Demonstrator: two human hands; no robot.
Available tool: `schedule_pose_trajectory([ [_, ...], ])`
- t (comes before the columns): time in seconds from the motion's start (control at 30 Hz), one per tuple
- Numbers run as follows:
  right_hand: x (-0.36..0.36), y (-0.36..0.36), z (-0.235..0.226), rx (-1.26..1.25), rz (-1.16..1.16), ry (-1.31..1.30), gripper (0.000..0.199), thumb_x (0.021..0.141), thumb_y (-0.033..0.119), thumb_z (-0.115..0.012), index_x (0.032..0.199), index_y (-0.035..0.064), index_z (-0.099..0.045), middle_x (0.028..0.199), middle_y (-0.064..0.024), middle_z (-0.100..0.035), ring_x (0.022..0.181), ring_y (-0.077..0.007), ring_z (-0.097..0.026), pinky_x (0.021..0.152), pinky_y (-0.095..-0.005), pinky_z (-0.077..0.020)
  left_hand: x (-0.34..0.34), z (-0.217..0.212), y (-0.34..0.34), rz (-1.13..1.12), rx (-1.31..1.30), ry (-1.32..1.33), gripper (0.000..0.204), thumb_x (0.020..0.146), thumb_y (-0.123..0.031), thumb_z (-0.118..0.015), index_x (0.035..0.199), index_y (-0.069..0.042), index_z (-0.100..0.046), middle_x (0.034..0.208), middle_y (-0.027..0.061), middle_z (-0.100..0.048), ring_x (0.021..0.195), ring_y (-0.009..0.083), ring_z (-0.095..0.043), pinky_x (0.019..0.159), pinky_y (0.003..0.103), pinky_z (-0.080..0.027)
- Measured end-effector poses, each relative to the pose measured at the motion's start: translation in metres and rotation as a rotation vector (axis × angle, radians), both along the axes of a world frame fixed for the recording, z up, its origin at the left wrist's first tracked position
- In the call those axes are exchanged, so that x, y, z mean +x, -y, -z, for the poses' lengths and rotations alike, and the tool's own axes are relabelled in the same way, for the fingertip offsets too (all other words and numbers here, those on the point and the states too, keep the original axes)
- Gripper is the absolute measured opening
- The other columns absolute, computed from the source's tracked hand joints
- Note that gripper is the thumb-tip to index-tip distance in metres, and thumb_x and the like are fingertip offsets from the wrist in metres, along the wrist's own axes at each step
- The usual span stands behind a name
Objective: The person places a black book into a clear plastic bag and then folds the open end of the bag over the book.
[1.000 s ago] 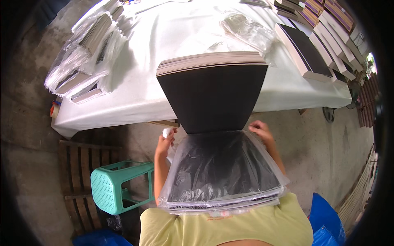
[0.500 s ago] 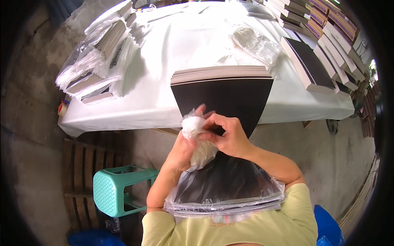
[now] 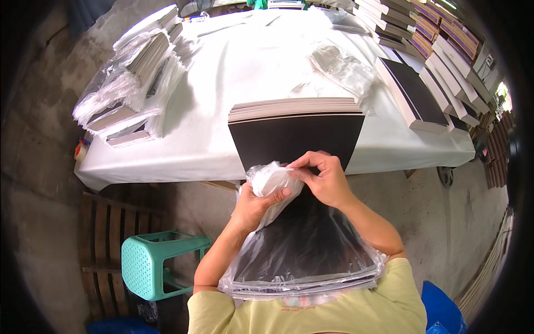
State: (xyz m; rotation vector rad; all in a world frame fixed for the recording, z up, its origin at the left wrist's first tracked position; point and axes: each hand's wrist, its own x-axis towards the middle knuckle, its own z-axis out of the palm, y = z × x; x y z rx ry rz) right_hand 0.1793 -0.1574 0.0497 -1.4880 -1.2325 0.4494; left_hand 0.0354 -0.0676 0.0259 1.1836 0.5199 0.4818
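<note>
My left hand point(image 3: 251, 207) is wrapped around a gathered bunch of clear plastic bag point(image 3: 271, 182), thumb on top. With thumb and forefinger, my right hand point(image 3: 328, 179) pinches the bunch's right edge. Against my body rests a black-faced stack of sheets point(image 3: 303, 250) covered in clear plastic. Whether the bunch belongs to that covering I cannot tell. Just beyond my hands, a thick stack of black-faced boards point(image 3: 295, 139) leans at the table's front edge, its pale layered edges at the top. My hands hide its lower part.
The table has a white cloth point(image 3: 222, 111). Plastic-wrapped stacks point(image 3: 130, 83) lie at its left, and loose plastic bags point(image 3: 342, 69) at the back right. Unwrapped black-topped stacks point(image 3: 414, 92) fill the right side. A green stool point(image 3: 139, 267) stands on the floor at my left.
My left thumb now lies across the plastic bunch, which is more spread out. My right hand has shifted slightly right and pinches its edge. The view has tilted a little.
</note>
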Motion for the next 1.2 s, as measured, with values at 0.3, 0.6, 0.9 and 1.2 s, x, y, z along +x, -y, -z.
schedule_pose_trajectory([
  [0.3, -0.003, 0.001, 0.001, 0.129, -0.002, -0.250, 0.029, 0.081, 0.002, -0.054, 0.110, 0.0052, -0.052, 0.089, -0.0087, -0.064, 0.065, -0.0108, -0.059, 0.061, -0.0213, -0.0458, 0.004, 0.007, -0.003, -0.153, -0.060, 0.101, 0.029, 0.074, -0.015, -0.068, 0.098, -0.003, -0.058, 0.088, 0.0028, -0.060, 0.082, 0.0119, -0.054, 0.076, 0.026, -0.041],
  [0.6, 0.016, 0.007, 0.010, 0.085, -0.036, -0.295, 0.021, 0.077, 0.003, -0.061, 0.098, 0.0011, -0.056, 0.077, -0.0078, -0.065, 0.063, -0.0058, -0.055, 0.057, -0.0187, -0.0448, -0.011, 0.000, -0.014, -0.520, -0.090, 0.219, 0.030, 0.070, -0.001, -0.068, 0.086, -0.008, -0.043, 0.065, 0.0003, -0.050, 0.060, 0.0123, -0.054, 0.051, 0.028, -0.045],
  [0.9, 0.021, 0.014, 0.015, 0.039, 0.066, -0.328, 0.015, 0.075, 0.015, -0.067, 0.075, 0.0011, -0.064, 0.066, -0.0006, -0.061, 0.056, -0.0046, -0.050, 0.052, -0.0192, -0.0404, -0.030, -0.015, -0.036, -0.404, 0.545, -0.001, 0.055, 0.066, -0.009, -0.071, 0.115, -0.003, -0.047, 0.097, 0.0095, -0.056, 0.080, 0.0147, -0.057, 0.068, 0.026, -0.045],
  [1.2, 0.027, 0.015, 0.014, 0.290, 0.026, -0.433, 0.021, 0.084, 0.022, -0.056, 0.075, 0.0028, -0.058, 0.063, 0.0041, -0.048, 0.048, -0.0079, -0.041, 0.046, -0.0235, -0.0342, 0.018, -0.024, 0.001, 0.245, 0.082, -0.022, 0.034, 0.064, -0.009, -0.075, 0.094, -0.001, -0.061, 0.080, -0.0005, -0.060, 0.071, 0.0070, -0.053, 0.066, 0.025, -0.044],
])
